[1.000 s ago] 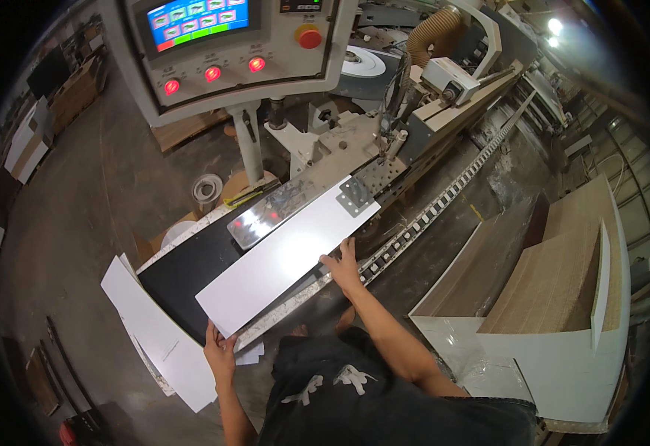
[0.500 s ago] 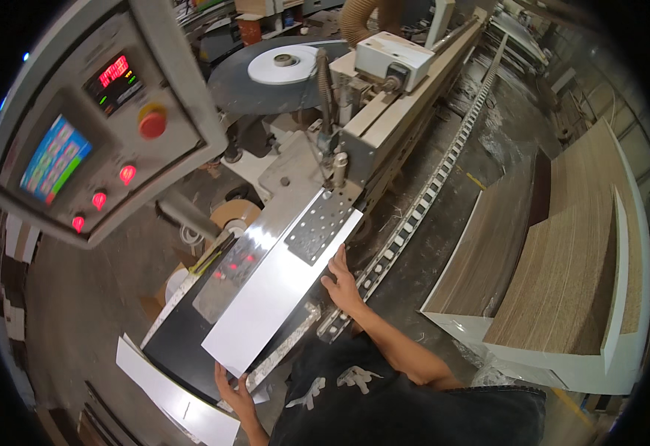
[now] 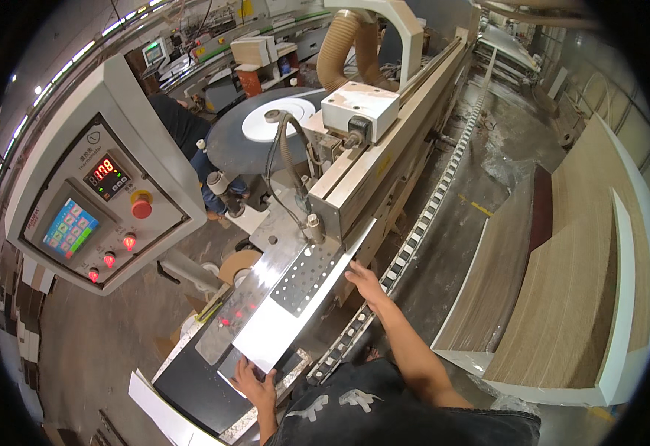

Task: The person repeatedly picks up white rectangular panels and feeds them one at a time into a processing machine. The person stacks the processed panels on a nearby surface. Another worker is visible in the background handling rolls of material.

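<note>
A long white panel (image 3: 274, 333) lies on the metal bed of an edge-banding machine (image 3: 362, 160), its far end against the machine's side. My left hand (image 3: 254, 383) is at the panel's near end, fingers spread and fingertips touching the edge there. Beside the panel's right long edge is my right hand (image 3: 366, 285), with its fingers stretched forward and the thumb apart; whether they touch the edge is hard to tell. A perforated metal plate (image 3: 306, 279) sits in the bed alongside the panel.
At left stands a control box (image 3: 113, 186) with a screen and lit red buttons. Behind it, a person in dark clothes (image 3: 176, 126) is partly hidden. A roller rail (image 3: 414, 241) runs along the right, with stacked wood-grain boards (image 3: 555, 297) beyond. White strips (image 3: 165, 409) lie lower left.
The white panel has slid forward along the bed toward the machine, both hands moving with it. My view has tilted up, bringing a person behind the control box into sight.
</note>
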Demonstrator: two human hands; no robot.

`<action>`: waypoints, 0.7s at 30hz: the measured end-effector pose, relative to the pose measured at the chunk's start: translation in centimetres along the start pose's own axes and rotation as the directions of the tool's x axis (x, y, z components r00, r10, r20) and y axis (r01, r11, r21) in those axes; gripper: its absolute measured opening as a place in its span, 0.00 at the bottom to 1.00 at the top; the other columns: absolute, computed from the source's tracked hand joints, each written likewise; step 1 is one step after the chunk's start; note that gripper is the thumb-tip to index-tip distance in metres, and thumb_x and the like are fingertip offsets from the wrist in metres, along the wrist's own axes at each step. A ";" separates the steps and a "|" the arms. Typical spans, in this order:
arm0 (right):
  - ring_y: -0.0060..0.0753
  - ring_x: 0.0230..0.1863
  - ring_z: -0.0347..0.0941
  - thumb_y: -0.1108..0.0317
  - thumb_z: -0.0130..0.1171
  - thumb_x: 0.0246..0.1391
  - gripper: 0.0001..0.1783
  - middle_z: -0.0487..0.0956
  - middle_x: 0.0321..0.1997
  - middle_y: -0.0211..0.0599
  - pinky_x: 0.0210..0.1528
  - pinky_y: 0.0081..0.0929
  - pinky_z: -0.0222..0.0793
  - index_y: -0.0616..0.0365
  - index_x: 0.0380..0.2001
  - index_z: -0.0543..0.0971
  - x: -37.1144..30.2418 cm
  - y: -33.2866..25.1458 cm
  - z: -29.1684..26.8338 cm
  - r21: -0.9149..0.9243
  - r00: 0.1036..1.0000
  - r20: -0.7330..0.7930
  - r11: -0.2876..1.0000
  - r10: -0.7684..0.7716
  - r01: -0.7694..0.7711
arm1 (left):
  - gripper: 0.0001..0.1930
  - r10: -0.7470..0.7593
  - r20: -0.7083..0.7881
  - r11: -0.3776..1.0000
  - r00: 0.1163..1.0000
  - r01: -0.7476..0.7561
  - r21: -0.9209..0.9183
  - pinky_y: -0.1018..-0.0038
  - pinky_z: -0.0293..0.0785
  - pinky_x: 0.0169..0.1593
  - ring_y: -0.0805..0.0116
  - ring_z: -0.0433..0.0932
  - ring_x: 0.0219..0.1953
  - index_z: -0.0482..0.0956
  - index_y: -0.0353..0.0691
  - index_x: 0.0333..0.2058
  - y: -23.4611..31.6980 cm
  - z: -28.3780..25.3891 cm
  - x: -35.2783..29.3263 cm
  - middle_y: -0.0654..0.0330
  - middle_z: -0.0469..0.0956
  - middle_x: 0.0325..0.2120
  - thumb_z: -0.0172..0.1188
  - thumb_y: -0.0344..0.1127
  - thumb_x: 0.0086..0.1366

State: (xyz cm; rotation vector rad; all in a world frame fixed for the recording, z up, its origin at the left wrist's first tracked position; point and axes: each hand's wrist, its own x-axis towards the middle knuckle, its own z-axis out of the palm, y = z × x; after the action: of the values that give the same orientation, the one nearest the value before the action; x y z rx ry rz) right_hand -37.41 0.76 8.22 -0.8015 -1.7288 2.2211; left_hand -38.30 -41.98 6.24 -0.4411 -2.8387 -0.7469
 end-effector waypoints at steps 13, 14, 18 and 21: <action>0.47 0.86 0.24 0.27 0.44 0.67 0.62 0.31 0.85 0.53 0.84 0.43 0.26 0.62 0.79 0.30 -12.8 2.6 14.6 0.494 0.942 0.303 0.821 0.147 -0.287 | 0.34 0.305 0.342 0.949 0.889 -0.256 -0.181 0.30 0.33 0.74 0.38 0.52 0.76 0.72 0.31 0.62 5.5 2.3 6.4 0.37 0.59 0.72 0.69 0.43 0.62; 0.47 0.86 0.22 0.25 0.44 0.66 0.64 0.30 0.86 0.52 0.84 0.43 0.25 0.61 0.79 0.29 -12.4 1.0 14.9 0.538 0.953 0.270 0.799 0.140 -0.270 | 0.33 0.322 0.380 0.942 0.867 -0.252 -0.222 0.29 0.34 0.74 0.38 0.52 0.76 0.72 0.32 0.62 5.2 1.9 6.6 0.37 0.60 0.72 0.69 0.43 0.62; 0.45 0.86 0.30 0.19 0.44 0.60 0.68 0.34 0.86 0.46 0.84 0.43 0.33 0.62 0.80 0.33 -8.3 1.8 13.8 0.661 0.985 -0.012 0.741 0.172 -0.122 | 0.26 0.413 0.228 0.831 0.882 -0.262 -0.490 0.43 0.53 0.72 0.39 0.63 0.69 0.75 0.33 0.59 5.4 0.0 4.9 0.39 0.70 0.65 0.68 0.34 0.63; 0.48 0.84 0.45 0.17 0.45 0.58 0.69 0.51 0.84 0.50 0.83 0.47 0.41 0.60 0.80 0.36 -7.4 4.0 7.5 0.689 0.991 -0.078 0.724 0.111 -0.027 | 0.21 0.521 0.153 0.696 0.840 -0.313 -0.646 0.52 0.59 0.70 0.42 0.68 0.66 0.77 0.34 0.57 11.8 -4.4 3.1 0.43 0.73 0.62 0.64 0.31 0.65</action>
State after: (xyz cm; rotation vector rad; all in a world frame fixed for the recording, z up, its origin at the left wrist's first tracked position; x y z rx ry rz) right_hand -34.61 -10.14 7.79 -0.7731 -0.6949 2.5221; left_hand -36.94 -33.61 16.07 -1.3856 -2.5102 -1.5855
